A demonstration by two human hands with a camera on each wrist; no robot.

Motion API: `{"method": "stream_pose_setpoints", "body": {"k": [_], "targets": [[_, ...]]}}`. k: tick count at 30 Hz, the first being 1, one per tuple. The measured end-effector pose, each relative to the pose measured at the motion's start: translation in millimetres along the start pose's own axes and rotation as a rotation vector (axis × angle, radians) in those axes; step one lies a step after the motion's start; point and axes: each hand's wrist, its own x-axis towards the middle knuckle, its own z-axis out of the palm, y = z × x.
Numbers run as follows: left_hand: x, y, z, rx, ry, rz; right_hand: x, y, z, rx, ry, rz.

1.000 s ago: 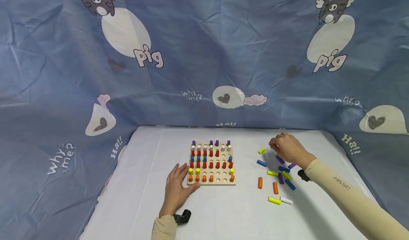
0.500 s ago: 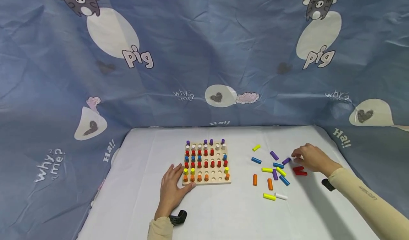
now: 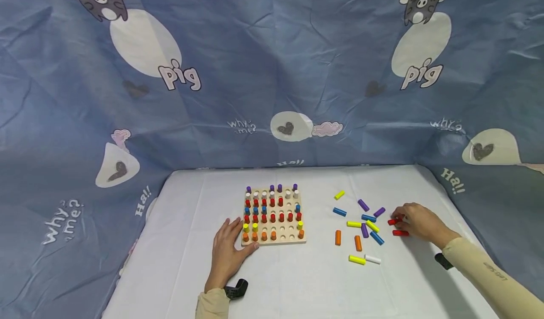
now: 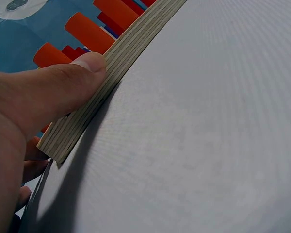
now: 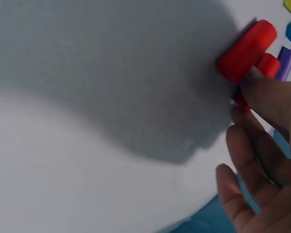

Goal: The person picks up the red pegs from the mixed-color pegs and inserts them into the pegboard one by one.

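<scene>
A wooden pegboard point(image 3: 272, 241) holds rows of coloured pegs, with some holes bare. My left hand point(image 3: 228, 255) grips its near left corner. In the left wrist view the thumb point(image 4: 82, 73) presses the front edge beside orange pegs point(image 4: 89, 31), and the other fingers are partly hidden behind the corner. Off to the right, my right hand point(image 3: 418, 222) pinches a red peg point(image 5: 268, 64) between thumb and fingers, low over the white tabletop. The thumb covers the peg's middle in the right wrist view. A second red peg point(image 3: 400, 233) lies just beside that hand.
Loose pegs lie scattered between board and right hand: blue point(image 3: 339, 212), purple point(image 3: 379, 212), yellow point(image 3: 356, 260), orange point(image 3: 337, 237) and one white point(image 3: 372, 259). A blue printed cloth point(image 3: 238, 73) rises behind the white table point(image 3: 314, 286).
My right hand has moved right and toward me from above the purple pegs, down onto the red pegs, and pinches one. The left hand stays at the board; the head view has shifted slightly.
</scene>
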Motion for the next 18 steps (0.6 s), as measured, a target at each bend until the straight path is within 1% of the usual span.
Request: {"method": "stream_pose_setpoints", "body": {"k": [7,11,15,18], "targets": [[0.7,1.7,-1.3,-0.019,0.003,-0.003,-0.5,1.4,7.5,-0.008,0.028,0.03],[1.3,1.1,-0.9,-0.021,0.005,-0.001,-1.0,3.0,10.9,-0.014,0.044,0.027],[0.9,0.0,-1.1,-0.026,-0.008,-0.012,-0.9,5.0,8.4,-0.006,0.049,0.013],[0.9,-0.1,-2.4,-0.027,-0.016,-0.027,1.6,5.1,2.0,0.019,0.073,0.009]]}}
